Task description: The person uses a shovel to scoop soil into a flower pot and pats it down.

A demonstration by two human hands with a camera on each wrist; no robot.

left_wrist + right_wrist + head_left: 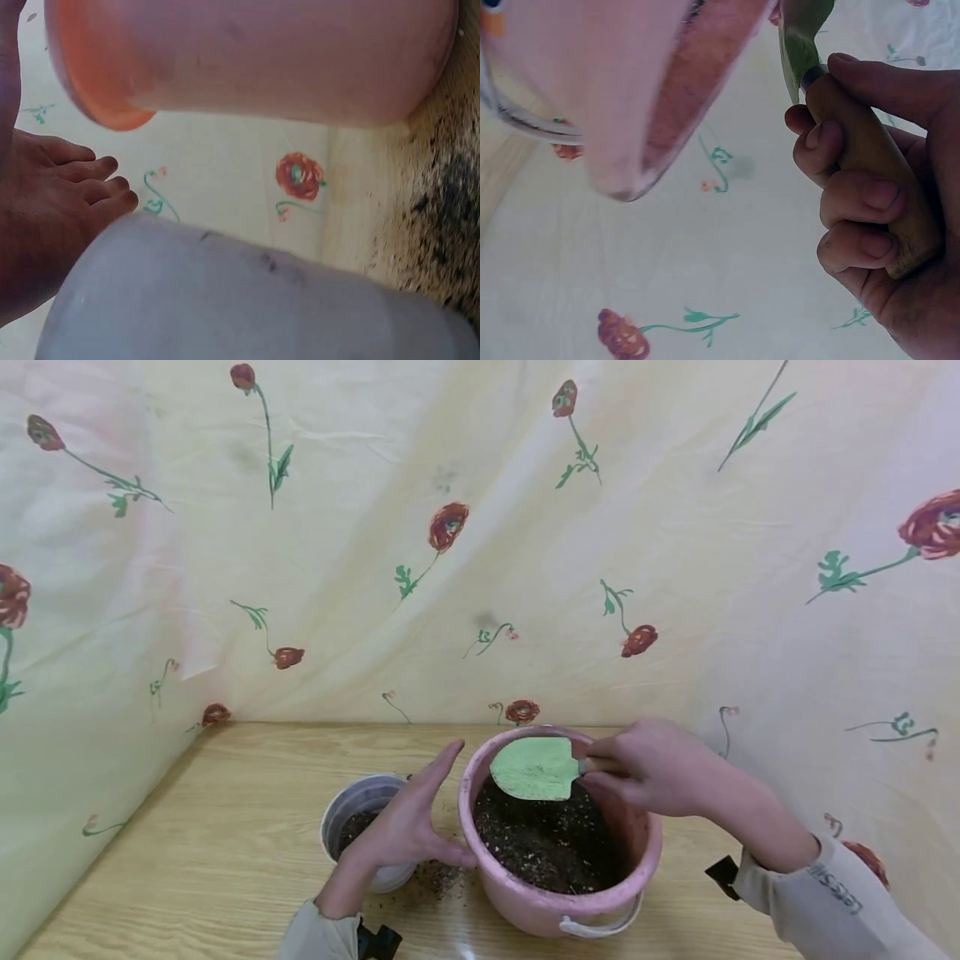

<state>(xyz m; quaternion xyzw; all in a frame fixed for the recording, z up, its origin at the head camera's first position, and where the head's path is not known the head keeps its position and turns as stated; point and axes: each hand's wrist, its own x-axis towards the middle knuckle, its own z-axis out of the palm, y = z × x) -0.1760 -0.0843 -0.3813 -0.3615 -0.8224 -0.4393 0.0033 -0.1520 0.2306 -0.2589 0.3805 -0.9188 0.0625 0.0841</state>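
Note:
My right hand [660,768] grips the wooden handle [877,165] of a small trowel with a green blade [534,768]. The blade is held over the pink bucket [652,852], its broad face toward the head camera. Dark soil [555,843] fills the lower part of the bucket. Between the bucket and a white pot [330,827] is my left hand [405,827], fingers extended and thumb spread toward the bucket's rim. It holds nothing and partly covers the pot, which has some soil inside. In the left wrist view the fingers [97,176] reach past the pot's rim.
Spilled soil [442,881] lies on the wooden table [225,843] between pot and bucket. A white handle [603,927] hangs at the bucket's front. Cloth printed with red flowers [337,568] rises behind the table and along both sides.

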